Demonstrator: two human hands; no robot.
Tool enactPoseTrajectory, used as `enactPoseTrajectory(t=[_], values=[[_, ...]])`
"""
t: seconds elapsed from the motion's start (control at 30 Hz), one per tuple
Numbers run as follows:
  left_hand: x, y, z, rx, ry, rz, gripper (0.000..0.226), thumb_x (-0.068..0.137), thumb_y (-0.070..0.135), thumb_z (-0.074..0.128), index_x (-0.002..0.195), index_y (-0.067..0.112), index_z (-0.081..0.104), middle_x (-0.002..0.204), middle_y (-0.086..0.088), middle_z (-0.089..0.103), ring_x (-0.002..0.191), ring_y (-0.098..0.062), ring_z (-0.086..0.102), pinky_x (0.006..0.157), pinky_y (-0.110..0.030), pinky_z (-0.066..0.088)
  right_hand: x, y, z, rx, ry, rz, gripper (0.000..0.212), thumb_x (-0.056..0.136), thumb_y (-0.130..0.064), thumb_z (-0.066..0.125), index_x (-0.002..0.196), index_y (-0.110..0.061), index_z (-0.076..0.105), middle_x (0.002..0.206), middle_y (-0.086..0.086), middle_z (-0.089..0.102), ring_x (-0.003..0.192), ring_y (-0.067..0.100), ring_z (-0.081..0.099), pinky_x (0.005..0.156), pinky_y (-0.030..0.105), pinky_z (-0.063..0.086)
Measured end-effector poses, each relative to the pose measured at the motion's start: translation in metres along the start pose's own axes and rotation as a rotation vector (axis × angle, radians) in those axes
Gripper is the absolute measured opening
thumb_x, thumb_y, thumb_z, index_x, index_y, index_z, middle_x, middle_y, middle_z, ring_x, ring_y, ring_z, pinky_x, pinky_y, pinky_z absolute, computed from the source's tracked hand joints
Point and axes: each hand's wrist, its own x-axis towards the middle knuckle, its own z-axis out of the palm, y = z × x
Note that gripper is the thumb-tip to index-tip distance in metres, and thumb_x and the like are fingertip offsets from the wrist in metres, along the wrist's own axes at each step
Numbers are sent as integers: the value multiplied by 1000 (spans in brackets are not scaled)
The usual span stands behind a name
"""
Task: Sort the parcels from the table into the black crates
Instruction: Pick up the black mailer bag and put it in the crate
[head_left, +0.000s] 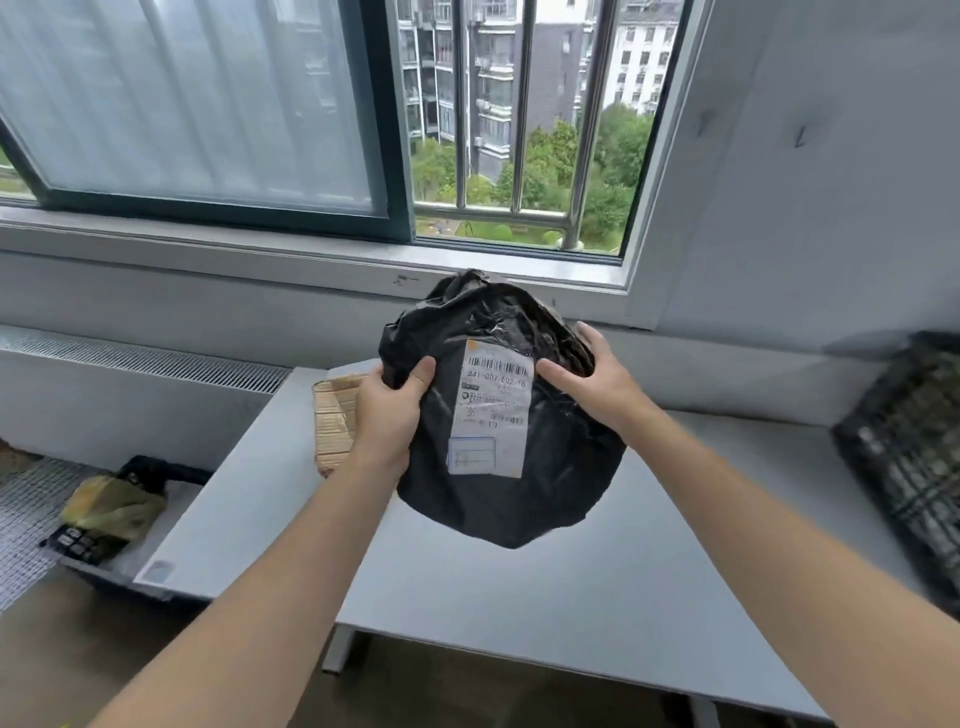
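In the lower left of the frame a black crate (156, 470) on the floor holds a yellowish parcel (111, 506). Right of it a brown taped parcel (332, 415) lies at the back of the grey bench (571, 597). The left grip (389, 410) clasps the left edge of the black parcel (519, 499), thumb in front. That parcel is a crumpled, glossy plastic bag with a white barcoded label (491, 410) facing the camera, held over the bench at mid-frame. The right grip (597, 384) holds its upper right side, fingers spread, thumb beside the label. A second black crate (909, 452) stands at the right edge.
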Motion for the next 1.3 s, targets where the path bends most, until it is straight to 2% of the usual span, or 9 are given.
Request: enactPoseTrajectory(t=[0.1, 0.23, 0.37, 0.5, 0.63, 0.8, 1.03, 1.13, 1.3], values=[[-3, 4, 13, 75, -52, -13, 33, 87, 36, 75, 112, 18, 65, 107, 3, 74, 103, -19, 68, 90, -36, 55, -3, -4, -8, 23, 18, 3, 73, 78, -56, 76, 140, -34, 42, 128, -18, 55, 103, -5, 57, 80, 12, 43], [-9, 14, 22, 127, -253, -101, 78, 56, 51, 89, 122, 20, 60, 112, 5, 73, 104, -16, 69, 93, -39, 56, -6, -13, -19, -34, 101, -14, 61, 76, -54, 78, 126, -34, 52, 112, -17, 65, 104, 8, 63, 88, 32, 52], [-5, 25, 23, 79, -330, -156, 102, 40, 57, 90, 128, 20, 56, 116, 2, 72, 106, -22, 69, 95, -46, 55, -9, -31, -32, -166, 199, -48, 53, 72, -61, 77, 113, -40, 52, 95, -29, 60, 88, -2, 59, 70, 23, 45], [1, 28, 24, 63, -354, -123, 88, 48, 40, 93, 125, 20, 56, 115, 3, 72, 103, -21, 71, 93, -46, 56, -9, -47, -38, -234, 274, -91, 51, 72, -57, 79, 113, -40, 54, 99, -24, 63, 92, 5, 59, 72, 23, 42], [7, 30, 26, 2, -386, -72, 77, 57, 30, 91, 125, 22, 57, 114, 5, 73, 104, -19, 71, 93, -45, 56, -15, -59, -43, -267, 328, -81, 48, 71, -61, 78, 107, -46, 52, 91, -35, 59, 80, -24, 52, 64, 9, 36], [13, 34, 30, -64, -437, -68, 73, 57, 26, 91, 122, 21, 58, 112, 3, 74, 102, -20, 71, 92, -46, 57, -25, -70, -45, -270, 393, -84, 46, 73, -57, 79, 108, -45, 52, 85, -49, 57, 80, -31, 49, 62, -1, 37], [13, 29, 55, -110, -554, -78, 58, 64, 19, 90, 114, 26, 61, 105, 9, 75, 97, -15, 73, 86, -41, 59, -48, -68, -61, -296, 480, -48, 52, 75, -52, 79, 120, -39, 56, 99, -30, 63, 98, 1, 61, 84, 21, 45], [-1, 21, 79, -121, -593, -106, 49, 71, 12, 87, 109, 27, 61, 103, 9, 76, 95, -14, 73, 85, -39, 59, -67, -60, -81, -344, 526, -21, 55, 76, -53, 78, 124, -36, 56, 94, -34, 59, 95, -2, 57, 76, 9, 39], [-43, 13, 137, -112, -701, -138, 47, 75, 8, 84, 114, 21, 62, 103, 4, 76, 95, -18, 73, 84, -40, 59, -111, -31, -134, -404, 623, 27, 57, 78, -50, 78, 128, -31, 56, 103, -21, 59, 95, 1, 51, 72, 11, 35]])
